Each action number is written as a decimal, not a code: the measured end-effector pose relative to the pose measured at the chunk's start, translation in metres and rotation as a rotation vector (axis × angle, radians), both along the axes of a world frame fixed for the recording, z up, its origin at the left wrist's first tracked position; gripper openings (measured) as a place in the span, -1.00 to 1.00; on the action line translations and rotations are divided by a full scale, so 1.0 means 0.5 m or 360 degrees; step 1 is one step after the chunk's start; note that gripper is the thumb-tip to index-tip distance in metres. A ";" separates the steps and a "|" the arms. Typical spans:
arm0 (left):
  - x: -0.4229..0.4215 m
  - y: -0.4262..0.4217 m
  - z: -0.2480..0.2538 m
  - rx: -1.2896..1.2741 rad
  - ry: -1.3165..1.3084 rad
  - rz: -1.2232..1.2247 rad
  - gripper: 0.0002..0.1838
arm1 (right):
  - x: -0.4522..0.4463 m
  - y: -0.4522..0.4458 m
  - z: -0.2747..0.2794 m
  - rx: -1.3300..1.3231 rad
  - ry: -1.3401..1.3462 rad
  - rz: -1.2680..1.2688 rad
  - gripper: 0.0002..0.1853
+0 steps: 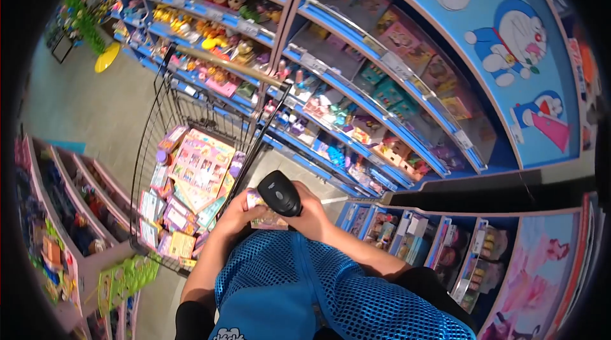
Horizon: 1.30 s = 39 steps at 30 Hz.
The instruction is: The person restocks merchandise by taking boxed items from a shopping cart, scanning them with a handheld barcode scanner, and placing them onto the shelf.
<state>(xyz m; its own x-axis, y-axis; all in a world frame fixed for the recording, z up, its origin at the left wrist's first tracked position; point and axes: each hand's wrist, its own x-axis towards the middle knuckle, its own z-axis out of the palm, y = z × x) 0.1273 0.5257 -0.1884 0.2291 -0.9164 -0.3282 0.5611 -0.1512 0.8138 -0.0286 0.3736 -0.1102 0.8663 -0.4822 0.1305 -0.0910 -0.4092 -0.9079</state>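
My right hand is wrapped round a black handheld barcode scanner, its rounded head facing up toward me. Close beside it, my left hand grips a small, light-coloured package, partly hidden behind the scanner and fingers. Both hands are in front of my blue mesh vest. To the left stands a black wire shopping cart with a light brown handle. Inside the cart lie a large pink-and-yellow box and several smaller colourful packages.
Blue-edged shelves full of toys and boxed goods curve along the front and right. A low display unit stands at lower right, another at left. Grey floor runs behind the cart, with a yellow round base farther off.
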 end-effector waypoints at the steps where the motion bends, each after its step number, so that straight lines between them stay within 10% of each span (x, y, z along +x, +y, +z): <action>1: 0.001 -0.002 -0.008 -0.0043 0.0005 -0.0031 -0.61 | -0.005 0.001 0.006 -0.0002 0.0015 -0.0052 -0.48; 7: 0.006 -0.047 0.069 -0.0220 0.0155 0.0004 -0.35 | -0.033 -0.004 0.018 0.0203 0.0051 -0.0324 -0.49; 24: -0.074 -0.147 0.049 -0.0205 0.0188 0.0246 -0.48 | -0.139 -0.091 0.035 0.0521 0.0139 -0.0447 -0.39; 39: -0.067 -0.350 0.115 -0.0128 -0.0460 -0.0837 -0.67 | -0.270 -0.195 0.020 0.0351 0.0081 -0.0606 -0.32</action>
